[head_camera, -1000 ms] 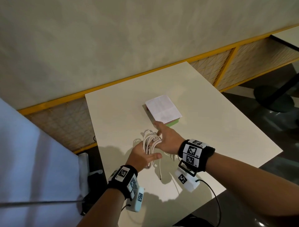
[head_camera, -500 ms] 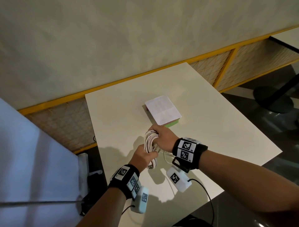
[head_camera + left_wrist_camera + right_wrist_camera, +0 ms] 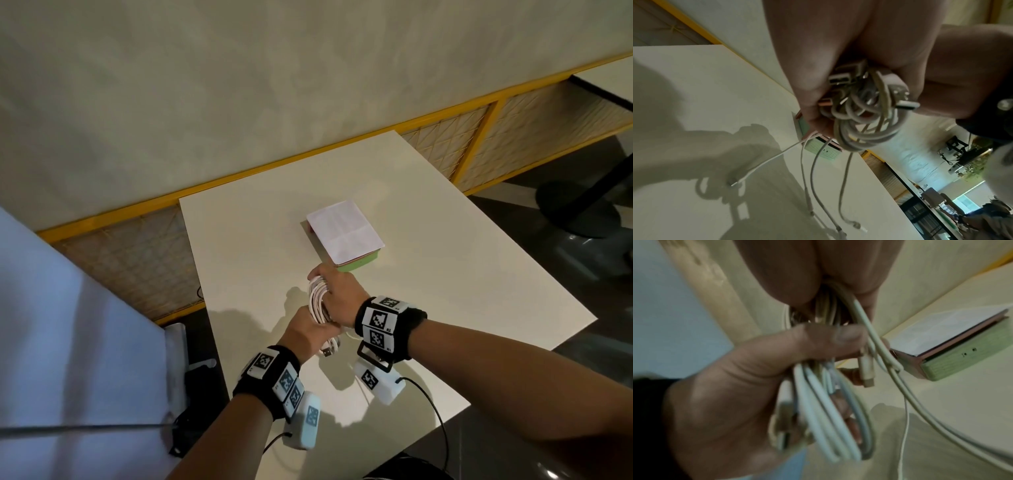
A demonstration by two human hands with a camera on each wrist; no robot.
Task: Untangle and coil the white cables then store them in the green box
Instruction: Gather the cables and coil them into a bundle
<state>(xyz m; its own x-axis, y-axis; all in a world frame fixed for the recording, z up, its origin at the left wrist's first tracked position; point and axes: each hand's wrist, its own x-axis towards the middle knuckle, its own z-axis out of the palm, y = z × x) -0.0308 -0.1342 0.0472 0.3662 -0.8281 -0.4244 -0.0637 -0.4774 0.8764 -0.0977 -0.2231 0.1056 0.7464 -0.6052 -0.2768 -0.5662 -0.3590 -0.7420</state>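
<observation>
A bundle of white cables (image 3: 317, 301) hangs gathered in loops just above the table, between both hands. My left hand (image 3: 308, 334) grips the lower end of the bundle, where several plugs (image 3: 840, 79) stick out. My right hand (image 3: 337, 293) is curled round the upper end of the loops (image 3: 828, 418). A few loose cable ends (image 3: 813, 170) trail down onto the table. The green box (image 3: 359, 264) lies just beyond my right hand, with a pink lid and a white sheet of paper (image 3: 344, 233) on top of it. It also shows in the right wrist view (image 3: 966, 358).
The white table (image 3: 462, 274) stretches to the right and behind the box. A yellow-framed mesh rail (image 3: 479, 147) runs along the wall behind it. A black table base (image 3: 579, 212) stands on the dark floor at the right. Pale cloth (image 3: 68, 342) fills the left.
Both hands have drawn the loose loops into a tight bundle and lifted it off the table. My right hand, flat on the cables before, now curls round them.
</observation>
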